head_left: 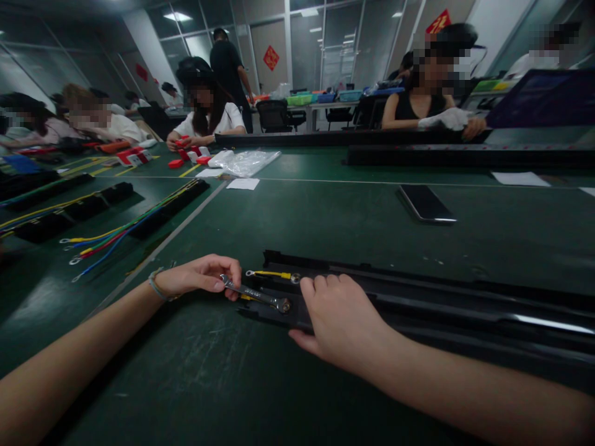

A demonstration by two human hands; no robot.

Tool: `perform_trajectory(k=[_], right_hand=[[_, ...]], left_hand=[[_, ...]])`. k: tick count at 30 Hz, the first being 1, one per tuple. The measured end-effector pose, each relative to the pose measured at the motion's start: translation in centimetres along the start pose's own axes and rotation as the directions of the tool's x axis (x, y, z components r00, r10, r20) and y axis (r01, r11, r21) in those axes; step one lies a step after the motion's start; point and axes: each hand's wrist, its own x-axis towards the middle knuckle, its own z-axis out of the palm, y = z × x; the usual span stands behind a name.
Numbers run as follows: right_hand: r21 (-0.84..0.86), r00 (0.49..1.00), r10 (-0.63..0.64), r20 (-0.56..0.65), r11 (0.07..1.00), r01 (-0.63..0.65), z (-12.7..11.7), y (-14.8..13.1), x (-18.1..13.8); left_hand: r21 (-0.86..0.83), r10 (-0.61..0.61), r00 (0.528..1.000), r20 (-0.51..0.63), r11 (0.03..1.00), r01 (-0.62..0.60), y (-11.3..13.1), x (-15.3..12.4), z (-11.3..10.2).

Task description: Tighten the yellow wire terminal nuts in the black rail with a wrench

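Note:
Between thumb and fingers, my left hand (209, 276) grips one end of a silver combination wrench (255, 293). The wrench's ring end sits around a nut or bolt head (286, 306) near the left end of a long black rail (418, 303). My right hand (344, 310) is wrapped over this rail, thumb on the near edge and fingers across the top, just right of the wrench. A short yellow cable with a ring terminal (274, 274) runs to a second bolt (295, 279) on the far side. Another yellow lead is partly hidden beneath the wrench.
A phone (427, 204) lies on the green table (307, 217) beyond the rail. Black rails with coloured cables and ring terminals (116, 238) lie at left. Farther back are red and white parts (186, 153), a plastic bag (253, 162), more black rails (465, 156) and seated co-workers.

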Motion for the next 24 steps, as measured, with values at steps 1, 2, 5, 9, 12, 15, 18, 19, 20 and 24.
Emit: perform_trajectory(k=[1,2,5,9,12,15,18,19,20,24], right_hand=[[0.001,1.0,0.0,-0.001,1.0,0.0,-0.01,0.02,0.02],[0.003,1.0,0.001,-0.004,1.0,-0.001,-0.02,0.04,0.03],[0.005,1.0,0.002,-0.022,1.0,-0.002,0.0,0.07,0.05],[0.0,0.999,0.004,-0.032,1.0,-0.004,0.02,0.03,-0.03],[0.004,1.0,0.008,-0.022,1.0,-0.008,-0.05,0.01,-0.05],[0.002,1.0,0.001,-0.006,1.0,-0.001,-0.07,0.04,-0.02],[-0.01,1.0,0.0,-0.007,1.0,0.0,0.01,0.07,0.03],[-0.011,1.0,0.0,-0.013,1.0,0.0,0.03,0.07,0.04],[-0.011,1.0,0.0,-0.019,1.0,-0.001,0.05,0.06,0.05],[0.004,1.0,0.003,-0.001,1.0,-0.003,-0.09,0.04,0.04]], left_hand=[[0.0,-0.001,1.0,0.003,1.0,0.001,-0.01,0.01,-0.01],[-0.001,-0.002,1.0,0.004,1.0,0.002,0.0,0.02,-0.01],[-0.005,-0.006,1.0,0.004,1.0,0.006,0.11,0.05,0.06],[-0.008,-0.01,1.0,0.0,1.0,0.01,0.28,0.09,0.21],[-0.001,-0.013,1.0,-0.006,1.0,0.013,0.33,0.14,0.26],[0.004,-0.01,1.0,0.0,1.0,0.01,0.29,0.16,0.23],[0.009,-0.008,1.0,0.004,1.0,0.008,0.26,0.14,0.19],[0.011,-0.009,1.0,0.004,1.0,0.009,0.28,0.13,0.19],[0.011,-0.009,1.0,0.002,1.0,0.009,0.3,0.12,0.19],[0.008,-0.011,1.0,0.004,1.0,0.011,0.4,0.09,0.24]])
